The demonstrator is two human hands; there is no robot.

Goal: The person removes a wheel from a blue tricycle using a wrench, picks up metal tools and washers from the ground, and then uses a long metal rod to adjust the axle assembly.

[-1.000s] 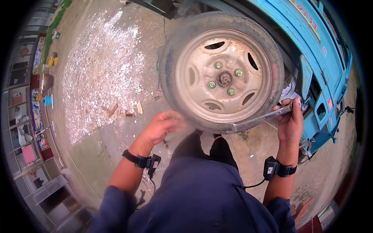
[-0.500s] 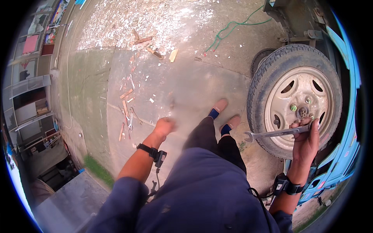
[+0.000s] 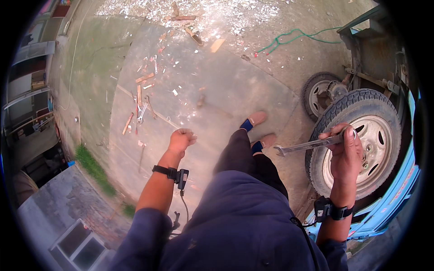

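Observation:
My right hand grips a metal open-end wrench near one end. Its free jaw points left, over the ground by my feet. Behind that hand is a wheel with a dirty black tyre and a pale rim, at the side of a blue vehicle; the hand overlaps it in the view, and I cannot tell whether they touch. My left hand hangs over the concrete with its fingers curled in and nothing visible in them. Farther left on the ground lie several tools, among them a wrench.
A smaller wheel sits behind the large one, below the vehicle frame. Green cord runs across the concrete near white debris. Wood pieces lie at the far side. A window and a strip of grass are at lower left.
The view has turned, so the wheel sits farther right and more of the smaller wheel shows. My right hand and the wrench have shifted slightly left, away from the hub. My left hand has moved left.

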